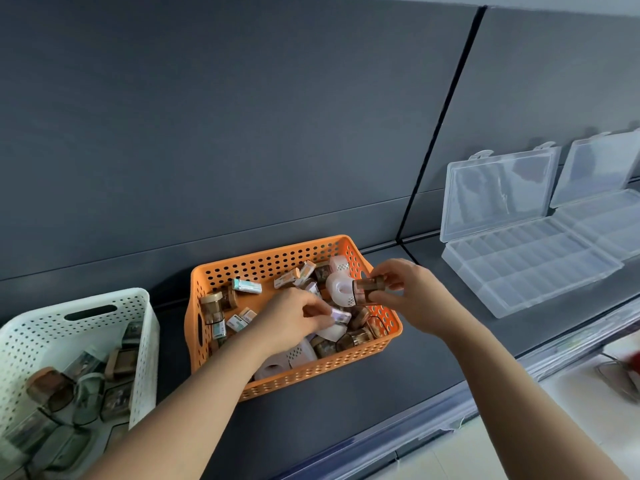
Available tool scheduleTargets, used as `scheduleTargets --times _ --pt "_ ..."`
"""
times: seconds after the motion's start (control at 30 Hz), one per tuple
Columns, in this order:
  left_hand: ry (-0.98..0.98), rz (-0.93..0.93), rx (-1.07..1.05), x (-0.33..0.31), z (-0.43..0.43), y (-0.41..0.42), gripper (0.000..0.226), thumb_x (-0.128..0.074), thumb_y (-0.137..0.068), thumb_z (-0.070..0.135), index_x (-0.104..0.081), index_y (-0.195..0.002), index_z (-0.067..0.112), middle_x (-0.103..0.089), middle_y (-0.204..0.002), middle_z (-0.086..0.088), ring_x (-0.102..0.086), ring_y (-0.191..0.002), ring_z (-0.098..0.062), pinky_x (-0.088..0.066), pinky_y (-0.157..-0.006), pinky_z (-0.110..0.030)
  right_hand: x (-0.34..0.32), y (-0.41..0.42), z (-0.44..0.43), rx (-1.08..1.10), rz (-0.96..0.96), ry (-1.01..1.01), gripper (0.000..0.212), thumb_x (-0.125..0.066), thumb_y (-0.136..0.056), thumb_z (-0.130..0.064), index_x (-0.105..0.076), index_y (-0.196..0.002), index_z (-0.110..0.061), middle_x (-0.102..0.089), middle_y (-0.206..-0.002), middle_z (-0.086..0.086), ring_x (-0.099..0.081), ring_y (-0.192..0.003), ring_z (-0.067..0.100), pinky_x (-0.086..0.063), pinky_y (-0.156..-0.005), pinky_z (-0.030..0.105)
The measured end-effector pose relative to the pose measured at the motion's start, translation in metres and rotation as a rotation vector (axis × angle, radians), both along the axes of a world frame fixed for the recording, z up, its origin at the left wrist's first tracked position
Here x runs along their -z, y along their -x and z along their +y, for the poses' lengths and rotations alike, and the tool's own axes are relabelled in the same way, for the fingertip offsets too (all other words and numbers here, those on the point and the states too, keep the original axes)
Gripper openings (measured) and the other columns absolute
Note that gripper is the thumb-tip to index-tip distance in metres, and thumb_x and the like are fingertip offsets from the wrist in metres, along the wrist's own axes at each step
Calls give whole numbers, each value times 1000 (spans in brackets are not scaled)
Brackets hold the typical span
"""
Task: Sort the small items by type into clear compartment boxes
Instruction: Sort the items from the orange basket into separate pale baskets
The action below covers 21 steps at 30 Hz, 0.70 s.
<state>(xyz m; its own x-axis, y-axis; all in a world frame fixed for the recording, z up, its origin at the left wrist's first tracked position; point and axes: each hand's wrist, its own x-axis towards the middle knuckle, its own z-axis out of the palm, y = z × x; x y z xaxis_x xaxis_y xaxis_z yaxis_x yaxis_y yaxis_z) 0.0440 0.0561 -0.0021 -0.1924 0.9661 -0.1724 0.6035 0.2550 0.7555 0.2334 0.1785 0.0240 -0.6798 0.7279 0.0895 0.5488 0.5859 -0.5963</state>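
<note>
An orange perforated basket (277, 259) sits on the dark shelf and holds several small items: brown-lidded jars, little cartons and white round pieces. My left hand (291, 320) reaches into the basket and pinches a small pale purple box (341, 315). My right hand (412, 294) hovers over the basket's right end and grips a small brown jar (369, 288). Two clear compartment boxes stand open to the right, the nearer (526, 265) with empty compartments, the farther (609, 216) at the frame's edge.
A white perforated basket (104, 308) at the left holds several clear jars with brown lids. The shelf's front rail (433, 420) runs diagonally below my arms. Beyond it at the lower right lie a pale floor and a blurred red-and-metal object (623, 372).
</note>
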Motion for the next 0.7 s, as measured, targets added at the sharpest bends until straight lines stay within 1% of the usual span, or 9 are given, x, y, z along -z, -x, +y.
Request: scheduleTargets --times 0.07,0.13,0.27,0.3,0.37,0.43,0.5,0.6,0.7 --pt "82 -14 47 1 9 -9 24 -72 -82 36 -70 -103 25 -66 -100 14 -59 -90 -1 -48 -80 -22 1 -7 -1 29 33 58 26 -75 -79 -21 -64 -103 -22 -62 -97 -5 -61 -88 13 -51 -84 31" --pt "148 -19 61 4 17 -16 31 -75 -78 41 -70 -104 25 -66 -99 13 -60 -90 -4 -48 -78 -23 7 -12 -4 36 23 84 26 -75 -79 -23 -63 -102 -24 -62 -97 -5 -61 -89 12 -52 -84 32" --pt "211 79 71 8 29 -22 47 -81 -68 49 -70 -107 25 -64 -99 9 -60 -90 -10 -50 -78 -27 18 -19 -10 61 49 129 24 -74 -80 -21 -62 -99 -28 -62 -97 -6 -61 -88 11 -53 -82 35" --pt "215 94 71 8 31 -22 47 -81 -67 49 -70 -106 25 -64 -99 9 -60 -90 -11 -51 -78 -27 19 -20 -11 72 71 141 24 -74 -79 -20 -61 -99 -29 -63 -97 -6 -62 -88 11 -54 -82 34" --pt "214 71 65 9 33 -20 40 -81 -68 47 -72 -100 24 -66 -96 8 -61 -87 -11 -52 -77 -29 21 -20 -13 87 106 157 25 -74 -79 -18 -61 -98 -28 -64 -97 -6 -63 -88 10 -55 -81 31" --pt "207 41 58 11 35 -17 27 -77 -75 41 -74 -94 23 -69 -90 7 -63 -84 -11 -54 -81 -34 21 -21 -14 101 117 161 25 -74 -80 -18 -63 -100 -25 -65 -97 -6 -63 -88 10 -54 -80 29" --pt "210 49 61 13 35 -14 20 -72 -81 38 -75 -93 23 -70 -89 7 -63 -84 -13 -54 -83 -37 22 -21 -14 116 120 166 26 -73 -80 -19 -63 -103 -22 -65 -97 -6 -63 -89 9 -53 -78 25" --pt "230 75 98 13 36 -17 28 -73 -78 46 -75 -95 24 -70 -90 7 -62 -84 -13 -53 -78 -33 23 -20 -13 136 125 171 26 -74 -80 -19 -63 -103 -23 -65 -97 -6 -63 -88 8 -51 -75 22" --pt "242 138 128 14 36 -22 38 -77 -72 50 -73 -103 28 -68 -100 9 -61 -90 -12 -52 -85 -32 25 -19 -14 156 151 193 26 -75 -79 -18 -64 -100 -26 -66 -96 -5 -63 -86 8 -52 -75 23"
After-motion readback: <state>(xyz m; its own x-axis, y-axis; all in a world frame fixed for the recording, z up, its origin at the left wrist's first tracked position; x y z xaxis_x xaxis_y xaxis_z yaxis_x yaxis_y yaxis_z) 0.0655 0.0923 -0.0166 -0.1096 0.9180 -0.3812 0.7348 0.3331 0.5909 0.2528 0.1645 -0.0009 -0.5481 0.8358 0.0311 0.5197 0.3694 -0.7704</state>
